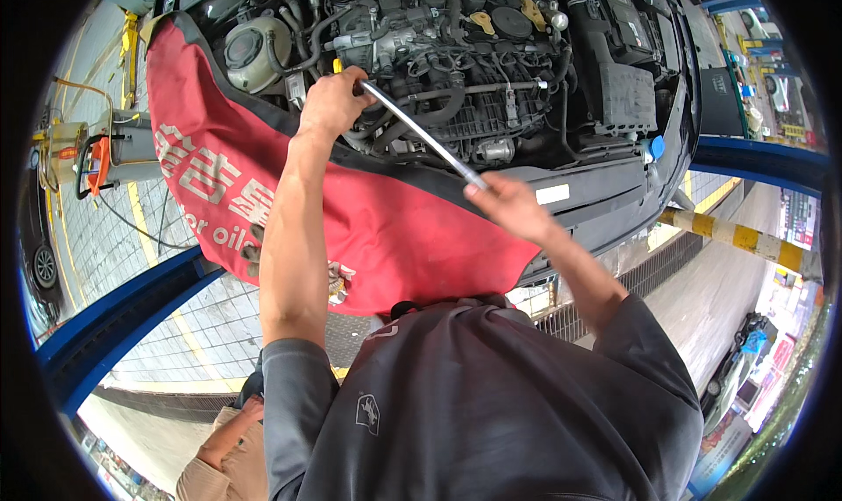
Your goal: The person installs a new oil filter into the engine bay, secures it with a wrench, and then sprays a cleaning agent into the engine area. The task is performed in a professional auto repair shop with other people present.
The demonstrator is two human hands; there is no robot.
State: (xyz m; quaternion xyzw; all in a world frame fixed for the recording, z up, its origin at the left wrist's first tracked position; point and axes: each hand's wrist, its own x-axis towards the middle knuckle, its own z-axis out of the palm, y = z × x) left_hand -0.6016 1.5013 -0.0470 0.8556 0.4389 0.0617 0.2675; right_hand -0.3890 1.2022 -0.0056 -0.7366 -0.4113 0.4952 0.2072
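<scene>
Metal gleams along a long silver bar (419, 135) that slants across the front of an exposed car engine (478, 54), its upper end to the left and its lower end nearer the person. The left hand (333, 105) is closed about the upper end, beside a small yellow piece (338, 65) and near a pale, rounded reservoir (250, 56). The right hand (509, 205), somewhat blurred, grasps the lower end above the front edge of the bay. A red cover (395, 238) with pale lettering drapes over the car's front, beneath the left forearm. To the right, a blue cap (654, 149) sits by the bay's edge. Blue beams (132, 326) flank the car, and another person (230, 453) in tan clothing stands at lower left.
</scene>
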